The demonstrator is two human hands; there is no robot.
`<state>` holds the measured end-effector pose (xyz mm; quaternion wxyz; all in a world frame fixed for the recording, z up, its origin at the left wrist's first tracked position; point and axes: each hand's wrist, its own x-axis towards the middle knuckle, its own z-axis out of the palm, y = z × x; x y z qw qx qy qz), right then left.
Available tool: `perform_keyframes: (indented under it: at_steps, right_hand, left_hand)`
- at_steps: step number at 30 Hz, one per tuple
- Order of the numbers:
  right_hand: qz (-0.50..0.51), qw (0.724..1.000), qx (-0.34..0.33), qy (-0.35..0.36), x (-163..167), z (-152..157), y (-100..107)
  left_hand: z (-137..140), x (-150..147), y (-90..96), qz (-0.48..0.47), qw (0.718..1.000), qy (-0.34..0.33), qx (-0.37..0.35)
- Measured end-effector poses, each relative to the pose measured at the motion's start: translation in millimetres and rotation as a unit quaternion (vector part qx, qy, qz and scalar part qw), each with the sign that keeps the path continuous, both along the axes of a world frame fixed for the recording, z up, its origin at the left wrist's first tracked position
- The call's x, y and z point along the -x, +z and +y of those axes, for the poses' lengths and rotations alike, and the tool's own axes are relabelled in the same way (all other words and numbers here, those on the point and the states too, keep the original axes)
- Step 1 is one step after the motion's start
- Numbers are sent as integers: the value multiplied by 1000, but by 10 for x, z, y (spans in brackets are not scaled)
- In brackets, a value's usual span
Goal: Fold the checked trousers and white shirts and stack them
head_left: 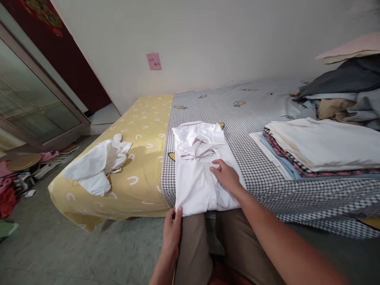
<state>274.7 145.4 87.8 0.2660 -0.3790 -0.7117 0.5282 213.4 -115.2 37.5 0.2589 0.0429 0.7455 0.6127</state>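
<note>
A white shirt (194,186), folded into a long rectangle, lies on the bed's checkered cover with its near end at the front edge. Crumpled folds of the same cloth are bunched on its far half. My left hand (172,228) pinches the near left corner between thumb and fingers. Over the right side of the shirt, my right hand (226,175) is open, thumb and forefinger apart and pointing left; whether its fingertips touch the cloth is hard to tell. My knees are below the bed edge, close to the shirt's near end.
A crumpled white cloth (95,164) lies on the yellow cover (148,158) to the left. On the right, a stack of folded clothes (323,144) sits on the checkered cover (261,158), with a heap of darker clothes (344,79) behind. A wall (222,43) bounds the bed's far side.
</note>
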Motion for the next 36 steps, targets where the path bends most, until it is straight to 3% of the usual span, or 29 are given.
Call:
perform_keyframes:
  at_steps: [3, 6, 8, 11, 17, 23, 29, 36]
  right_hand:
    - [68, 996, 61, -22, -291, 58, -61]
    - [152, 967, 147, -141, -828, 15, -268]
    - [149, 951, 184, -198, -1187, -72, -448]
    - [96, 949, 224, -202, -1499, -232, -669]
    - [117, 938, 326, -18, -1303, -336, -735]
    - [136, 938, 306, -92, -1113, -371, -503]
    - [123, 920, 333, -167, -1100, -440, -320]
    - [141, 918, 361, -83, -1140, -448, -449]
  left_hand:
    - [-28, -2, 5, 5, 1000, -1, -2]
    - [-30, 18, -5, 2, 1000, -10, 3]
    - [-7, 38, -7, 3, 1000, -17, 8]
    - [60, 71, 12, 4, 1000, -24, 3]
    - [141, 133, 96, -14, 999, -46, -22]
    - [109, 127, 159, -47, 998, -13, -33]
    - [115, 82, 152, 8, 1000, 11, -23]
    - [50, 107, 248, 10, 999, -43, 26]
